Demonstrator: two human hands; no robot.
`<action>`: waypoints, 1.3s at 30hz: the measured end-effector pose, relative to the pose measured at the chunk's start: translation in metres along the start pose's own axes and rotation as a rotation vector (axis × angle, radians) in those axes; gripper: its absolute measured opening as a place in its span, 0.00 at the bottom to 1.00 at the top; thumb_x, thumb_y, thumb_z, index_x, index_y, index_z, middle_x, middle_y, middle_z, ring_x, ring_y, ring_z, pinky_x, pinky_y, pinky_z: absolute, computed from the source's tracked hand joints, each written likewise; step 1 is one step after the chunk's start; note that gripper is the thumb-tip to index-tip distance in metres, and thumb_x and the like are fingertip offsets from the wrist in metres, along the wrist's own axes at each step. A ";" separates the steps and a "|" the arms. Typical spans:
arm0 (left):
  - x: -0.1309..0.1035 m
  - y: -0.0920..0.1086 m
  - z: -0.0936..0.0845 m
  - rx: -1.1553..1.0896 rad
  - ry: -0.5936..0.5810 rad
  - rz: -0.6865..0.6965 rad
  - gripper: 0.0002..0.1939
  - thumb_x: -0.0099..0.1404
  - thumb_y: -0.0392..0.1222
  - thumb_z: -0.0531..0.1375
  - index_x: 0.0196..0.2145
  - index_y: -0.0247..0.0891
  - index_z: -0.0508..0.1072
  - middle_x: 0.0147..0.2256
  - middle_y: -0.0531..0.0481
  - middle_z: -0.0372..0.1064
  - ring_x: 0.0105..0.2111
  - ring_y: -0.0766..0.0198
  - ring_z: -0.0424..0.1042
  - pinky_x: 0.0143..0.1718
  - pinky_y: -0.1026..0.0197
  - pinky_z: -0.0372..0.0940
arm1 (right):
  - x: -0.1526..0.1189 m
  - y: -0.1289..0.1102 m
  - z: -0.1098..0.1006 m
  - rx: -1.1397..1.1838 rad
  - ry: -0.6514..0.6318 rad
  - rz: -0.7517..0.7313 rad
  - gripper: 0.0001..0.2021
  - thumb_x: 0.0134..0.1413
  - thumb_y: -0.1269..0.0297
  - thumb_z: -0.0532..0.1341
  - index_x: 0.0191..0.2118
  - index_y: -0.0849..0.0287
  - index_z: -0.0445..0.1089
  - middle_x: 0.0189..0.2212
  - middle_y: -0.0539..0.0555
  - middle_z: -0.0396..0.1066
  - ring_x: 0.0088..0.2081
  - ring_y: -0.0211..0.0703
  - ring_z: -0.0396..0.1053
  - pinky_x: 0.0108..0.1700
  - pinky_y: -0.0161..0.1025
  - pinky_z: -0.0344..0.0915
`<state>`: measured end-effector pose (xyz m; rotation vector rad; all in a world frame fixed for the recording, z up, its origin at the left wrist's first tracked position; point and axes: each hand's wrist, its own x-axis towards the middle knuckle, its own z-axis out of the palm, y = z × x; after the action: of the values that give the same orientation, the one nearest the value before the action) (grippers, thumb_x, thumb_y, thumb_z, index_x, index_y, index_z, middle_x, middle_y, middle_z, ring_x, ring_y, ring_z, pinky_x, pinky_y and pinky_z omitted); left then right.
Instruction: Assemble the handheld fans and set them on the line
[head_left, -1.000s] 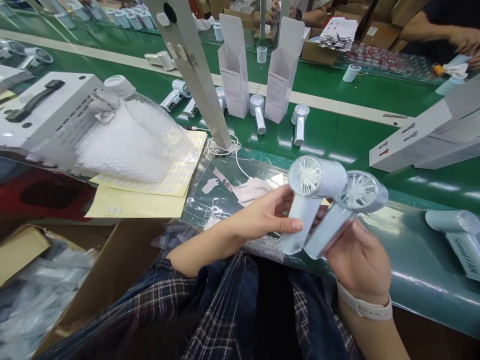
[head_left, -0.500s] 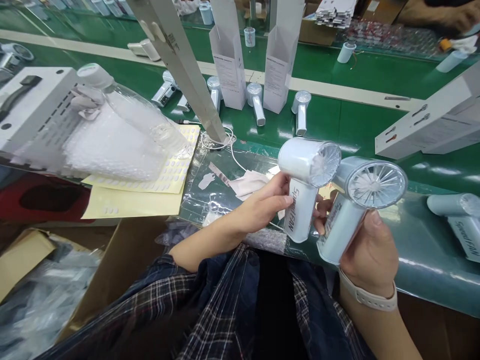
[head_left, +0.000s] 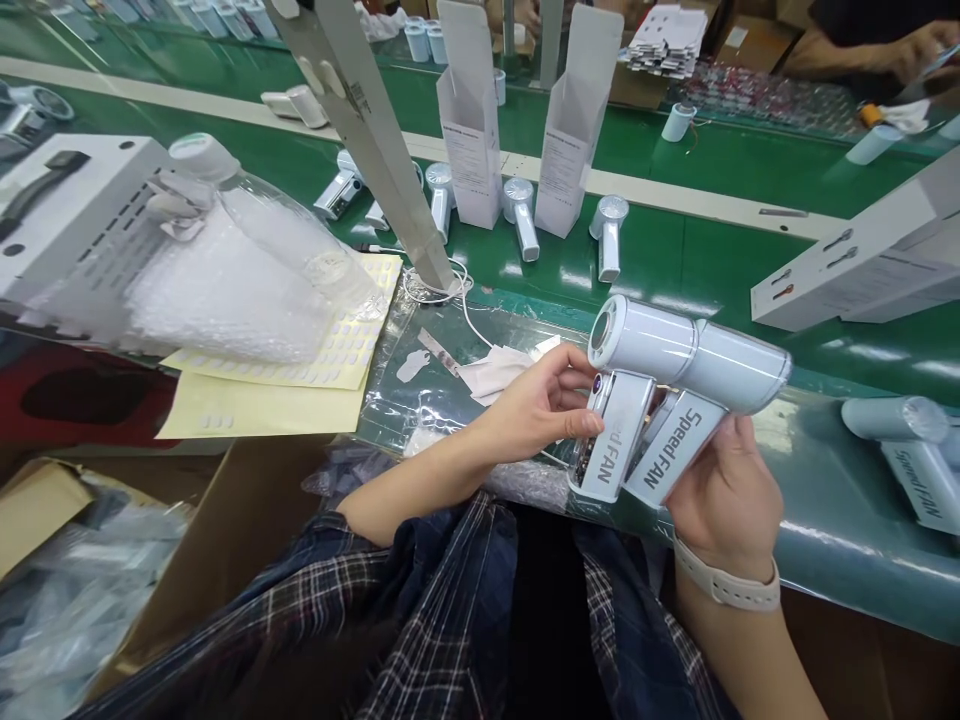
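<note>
**Two smooth fans, side by side, held by different grips**

Your left hand [head_left: 536, 410] pinches a pale-blue plastic pistol-shaped fan [head_left: 626, 435], thumb flat on the near face of its handle and fingers curled in behind. Your right hand [head_left: 724, 495] holds a second pale-blue plastic fan [head_left: 679, 445], lettered like the first, with its handle against your palm; the fan hides most of those fingers, so how far they wrap can't be told. Both fans sit between your hands, handles downward and leaning apart at the top. Their barrels meet end to end in the view, though real contact isn't certain.

The left grip looks the riskier. Your thumb tip bears on a smooth handle while the heavy-looking barrel sits above it, so a loose pinch could let that fan roll or slide down past your fingertips. If the barrels do touch, turning either wrist could grind one rim against the other and scuff the finish. Your left thumb also covers part of the lettering, and rubbing there might smear it.

A fan dropped from your left fingers would probably land around the clear crumpled plastic wrap [head_left: 525, 485] just below them, or on the hard, glossy green work surface [head_left: 825, 510]. To the right of your right fingers lies a third pale-blue plastic fan [head_left: 921, 485]; swing that elbow or wrist outward carelessly and you could knock it.
</note>
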<state>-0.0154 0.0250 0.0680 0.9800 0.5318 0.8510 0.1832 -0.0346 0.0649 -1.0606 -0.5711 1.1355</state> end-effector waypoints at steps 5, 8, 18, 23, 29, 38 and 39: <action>0.000 -0.003 -0.001 -0.013 0.041 -0.034 0.38 0.49 0.60 0.79 0.42 0.40 0.62 0.42 0.49 0.75 0.33 0.67 0.76 0.33 0.64 0.70 | 0.001 0.006 0.001 -0.002 0.060 0.058 0.12 0.63 0.58 0.70 0.51 0.50 0.80 0.42 0.49 0.82 0.41 0.41 0.80 0.48 0.40 0.78; -0.001 -0.004 -0.002 -0.018 0.042 -0.027 0.38 0.50 0.61 0.79 0.43 0.40 0.63 0.41 0.50 0.74 0.31 0.68 0.75 0.31 0.64 0.69 | 0.001 0.006 0.003 -0.013 0.058 0.085 0.10 0.64 0.60 0.69 0.49 0.52 0.81 0.40 0.50 0.83 0.39 0.42 0.80 0.47 0.41 0.78; -0.004 0.006 -0.002 0.168 0.035 0.014 0.31 0.56 0.51 0.76 0.51 0.39 0.70 0.47 0.43 0.78 0.43 0.60 0.79 0.44 0.58 0.71 | -0.005 -0.005 0.001 -0.073 -0.180 -0.003 0.19 0.59 0.57 0.68 0.56 0.50 0.78 0.52 0.57 0.81 0.54 0.60 0.78 0.59 0.62 0.74; -0.002 0.008 -0.008 0.595 -0.089 0.308 0.15 0.64 0.43 0.68 0.48 0.39 0.81 0.52 0.42 0.80 0.58 0.49 0.76 0.63 0.47 0.66 | -0.008 -0.007 -0.010 -0.421 -0.400 -0.381 0.30 0.48 0.61 0.78 0.58 0.50 0.76 0.63 0.59 0.73 0.67 0.67 0.67 0.69 0.66 0.63; -0.002 0.003 -0.018 1.009 -0.167 0.804 0.12 0.75 0.42 0.60 0.53 0.45 0.80 0.54 0.48 0.80 0.63 0.56 0.72 0.75 0.46 0.51 | -0.003 -0.007 -0.013 -0.596 -0.558 -0.754 0.24 0.62 0.66 0.67 0.63 0.49 0.73 0.66 0.54 0.71 0.71 0.60 0.61 0.76 0.68 0.49; -0.005 0.007 -0.019 1.072 -0.189 0.954 0.10 0.75 0.40 0.62 0.51 0.40 0.79 0.50 0.44 0.81 0.56 0.56 0.72 0.62 0.51 0.68 | -0.008 0.009 -0.020 -0.441 -0.617 -0.658 0.29 0.63 0.55 0.71 0.67 0.51 0.70 0.65 0.57 0.71 0.68 0.60 0.67 0.72 0.63 0.60; -0.004 0.006 -0.018 1.072 -0.194 0.946 0.10 0.74 0.39 0.61 0.51 0.39 0.79 0.49 0.43 0.82 0.55 0.56 0.73 0.61 0.52 0.68 | -0.008 0.012 -0.021 -0.428 -0.610 -0.632 0.32 0.60 0.53 0.72 0.67 0.51 0.69 0.65 0.58 0.71 0.67 0.60 0.67 0.72 0.63 0.60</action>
<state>-0.0329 0.0329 0.0649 2.3815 0.3140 1.2957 0.1921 -0.0492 0.0462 -0.7730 -1.5652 0.7641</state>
